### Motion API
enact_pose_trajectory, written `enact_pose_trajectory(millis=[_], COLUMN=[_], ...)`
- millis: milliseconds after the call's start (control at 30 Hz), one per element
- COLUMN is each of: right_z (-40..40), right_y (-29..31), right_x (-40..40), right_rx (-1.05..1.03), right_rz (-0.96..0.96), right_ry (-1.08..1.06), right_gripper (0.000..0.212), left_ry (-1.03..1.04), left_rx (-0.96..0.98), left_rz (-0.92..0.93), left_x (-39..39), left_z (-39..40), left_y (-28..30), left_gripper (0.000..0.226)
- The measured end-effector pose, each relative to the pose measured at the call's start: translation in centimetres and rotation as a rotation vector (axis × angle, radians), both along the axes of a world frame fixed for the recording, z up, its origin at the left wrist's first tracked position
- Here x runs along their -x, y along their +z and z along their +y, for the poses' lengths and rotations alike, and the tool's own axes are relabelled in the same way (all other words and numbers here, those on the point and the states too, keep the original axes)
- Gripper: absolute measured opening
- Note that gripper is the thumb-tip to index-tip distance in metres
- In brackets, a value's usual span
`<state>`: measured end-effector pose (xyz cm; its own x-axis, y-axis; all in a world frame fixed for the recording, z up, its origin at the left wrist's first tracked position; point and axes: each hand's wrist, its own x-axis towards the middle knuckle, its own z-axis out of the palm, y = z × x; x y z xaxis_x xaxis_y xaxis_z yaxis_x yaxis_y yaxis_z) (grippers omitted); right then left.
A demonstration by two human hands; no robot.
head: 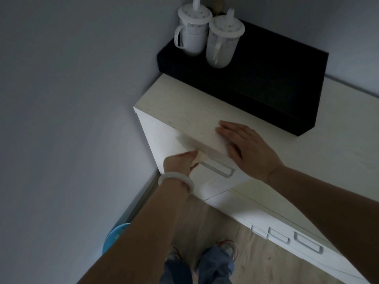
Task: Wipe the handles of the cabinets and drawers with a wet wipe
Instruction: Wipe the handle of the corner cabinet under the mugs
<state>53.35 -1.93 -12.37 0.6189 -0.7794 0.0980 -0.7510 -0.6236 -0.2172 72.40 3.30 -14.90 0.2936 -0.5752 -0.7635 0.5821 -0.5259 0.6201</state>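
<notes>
So the left hand (180, 163) is down at the front of the white cabinet (164, 140), right at the left end of the top drawer handle (218, 168). Fingers are curled in around a pale wet wipe (200, 158), pinching it up against the drawer front just where the handle starts. The wipe is mostly hidden by the fingers and a bit blurry, so only a small folded bit pokes out. There's a pale bangle (176, 181) on that wrist, and the forearm comes up from the bottom of the view at a steep angle.

The right hand (246, 148) is lying flat on the cabinet top, palm down, fingers straight and close together pointing left, with the thumb hanging over the front edge just above the handle. It isn't holding anything, just resting there. That arm reaches in from the lower right.

Further back on the cabinet top sits a black box (266, 78) with two white lidded cups (207, 35) on its left end, touching each other. Lower right there's a lower unit with more recessed handles (297, 240) in a row. Below are the person's shoes (225, 249) on a wood floor, and something blue (114, 236) by the wall
</notes>
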Motion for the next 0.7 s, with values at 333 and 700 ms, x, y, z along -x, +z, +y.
enact_pose_trajectory(millis=[333, 700], right_z=[0.0, 0.0], right_y=[-0.1, -0.1], right_x=[-0.1, 0.0], right_rx=[-0.008, -0.01], right_rz=[-0.002, 0.01], right_ry=[-0.006, -0.007], right_gripper=[0.05, 0.05], left_ry=[0.039, -0.051], left_rx=[-0.081, -0.033], left_rz=[0.175, 0.168], left_x=[1.8, 3.3], left_z=[1.4, 2.0], left_y=[-0.7, -0.9], left_gripper=[0.012, 0.021])
